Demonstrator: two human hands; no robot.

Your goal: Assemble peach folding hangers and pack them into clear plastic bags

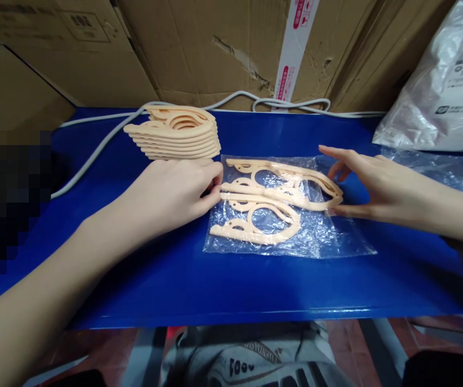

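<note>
Folding hangers (pixel 263 231) of beige plastic lie flat on the blue table, inside or under a clear plastic bag (pixel 336 244). My left hand (pixel 175 191) is at the bag's left edge, thumb and forefinger pinched together where the hanger tips end. My right hand (pixel 370 185) rests beside the curved right end of the upper hangers, thumb and fingers apart. Its thumb touches or nearly touches the bag, and the forefinger points up and left. Just behind my left hand stands a neat stack of the same hangers (pixel 178 134).
A white cable (pixel 102 142) runs along the back of the blue table (pixel 231 290). Cardboard boxes (pixel 223 64) wall off the rear. At right sit a white plastic parcel (pixel 441 91) and more clear film (pixel 436 169). The table's front edge is close to my lap.
</note>
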